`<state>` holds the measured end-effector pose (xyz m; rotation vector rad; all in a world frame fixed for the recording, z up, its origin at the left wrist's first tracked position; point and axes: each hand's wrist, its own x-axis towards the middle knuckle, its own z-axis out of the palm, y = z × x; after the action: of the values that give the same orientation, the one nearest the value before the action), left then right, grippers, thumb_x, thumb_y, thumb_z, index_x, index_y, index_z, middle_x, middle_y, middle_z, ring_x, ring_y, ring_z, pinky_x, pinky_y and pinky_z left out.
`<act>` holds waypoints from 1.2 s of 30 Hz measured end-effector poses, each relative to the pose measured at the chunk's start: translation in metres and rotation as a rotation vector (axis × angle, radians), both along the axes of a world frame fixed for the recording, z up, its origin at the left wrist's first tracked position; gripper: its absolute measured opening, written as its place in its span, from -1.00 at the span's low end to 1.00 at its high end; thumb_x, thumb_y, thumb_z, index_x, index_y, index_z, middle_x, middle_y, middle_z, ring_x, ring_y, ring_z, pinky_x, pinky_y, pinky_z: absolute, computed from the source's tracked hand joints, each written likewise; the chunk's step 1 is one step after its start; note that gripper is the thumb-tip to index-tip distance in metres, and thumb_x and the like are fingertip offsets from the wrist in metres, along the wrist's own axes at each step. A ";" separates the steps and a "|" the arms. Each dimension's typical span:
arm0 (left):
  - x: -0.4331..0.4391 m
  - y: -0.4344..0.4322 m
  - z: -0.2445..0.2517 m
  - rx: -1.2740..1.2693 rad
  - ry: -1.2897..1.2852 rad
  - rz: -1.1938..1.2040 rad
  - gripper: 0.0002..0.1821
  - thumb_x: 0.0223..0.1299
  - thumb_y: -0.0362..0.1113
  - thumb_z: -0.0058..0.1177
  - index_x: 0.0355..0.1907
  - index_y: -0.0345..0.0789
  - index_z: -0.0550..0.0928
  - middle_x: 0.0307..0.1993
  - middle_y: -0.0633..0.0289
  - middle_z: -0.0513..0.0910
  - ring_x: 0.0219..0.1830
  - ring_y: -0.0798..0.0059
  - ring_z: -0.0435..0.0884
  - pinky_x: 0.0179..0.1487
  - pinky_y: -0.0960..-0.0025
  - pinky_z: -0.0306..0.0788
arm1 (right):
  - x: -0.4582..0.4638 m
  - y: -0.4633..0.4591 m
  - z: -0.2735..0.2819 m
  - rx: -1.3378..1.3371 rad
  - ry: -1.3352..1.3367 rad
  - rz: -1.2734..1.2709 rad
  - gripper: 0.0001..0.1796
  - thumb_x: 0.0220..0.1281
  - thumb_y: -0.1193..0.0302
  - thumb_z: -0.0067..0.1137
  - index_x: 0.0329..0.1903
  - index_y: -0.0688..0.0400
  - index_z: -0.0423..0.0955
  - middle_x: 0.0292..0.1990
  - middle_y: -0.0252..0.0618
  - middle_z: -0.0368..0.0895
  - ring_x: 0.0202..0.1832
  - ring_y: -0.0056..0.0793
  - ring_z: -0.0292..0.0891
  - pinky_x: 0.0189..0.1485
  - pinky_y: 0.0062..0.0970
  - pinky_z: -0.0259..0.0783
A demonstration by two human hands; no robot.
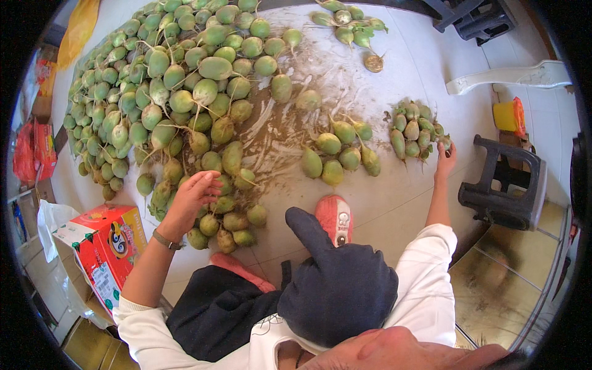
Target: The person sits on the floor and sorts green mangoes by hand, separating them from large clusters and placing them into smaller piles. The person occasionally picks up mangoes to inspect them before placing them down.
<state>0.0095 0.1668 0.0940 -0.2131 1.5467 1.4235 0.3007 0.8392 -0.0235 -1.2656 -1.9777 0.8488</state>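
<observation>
My right hand (445, 163) reaches out to the far right, its fingers around a small green radish (444, 140). That radish is at the edge of a tight cluster of small green radishes (411, 128) on the floor. On the left, my left hand (198, 192) hovers over the near end of a large heap of green radishes (152, 92), fingers loosely bent and nothing seen in them. Between the hands lies a loose group of larger green radishes (344, 147). Many carry thin roots and soil.
A red printed carton (108, 249) stands at left beside a plastic bag (55, 222). Dark plastic stools (504, 182) and a yellow container (505, 115) are at right. Another radish group (347, 21) lies at the back. Brown soil (268, 129) smears the tiled floor (397, 41).
</observation>
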 end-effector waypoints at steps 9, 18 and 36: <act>0.004 0.000 0.000 -0.060 -0.019 0.027 -0.59 0.52 -0.04 -0.10 0.14 -0.32 0.54 -0.11 0.28 0.61 -0.11 0.55 0.56 0.04 0.44 0.45 | 0.016 0.023 -0.030 -0.254 0.144 0.137 -0.56 0.44 0.34 0.14 0.29 0.23 0.44 0.12 -0.18 0.57 0.17 -0.43 0.47 0.25 -0.38 0.39; 0.003 -0.010 -0.006 -0.068 0.001 0.041 -0.56 0.51 -0.01 -0.09 0.16 -0.31 0.54 -0.13 0.28 0.62 -0.13 0.56 0.59 0.00 0.44 0.46 | 0.022 0.020 -0.036 -0.412 0.221 -0.026 -0.57 0.51 0.25 0.02 0.28 0.18 0.45 0.21 -0.21 0.55 0.21 -0.38 0.48 0.25 -0.28 0.38; 0.019 -0.144 -0.032 -0.488 0.649 0.258 -0.67 0.40 -0.18 0.08 0.08 -0.33 0.60 -0.09 0.22 0.67 -0.03 0.43 0.62 0.13 0.36 0.47 | -0.127 -0.056 0.048 0.528 -0.115 0.500 -0.70 0.43 0.37 0.15 0.09 0.26 0.57 0.06 -0.15 0.64 0.07 -0.36 0.54 0.17 -0.37 0.44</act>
<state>0.0286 0.0231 0.0623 -0.2621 2.4749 1.3550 0.1740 0.7831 0.0247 -0.5354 -2.4424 0.4178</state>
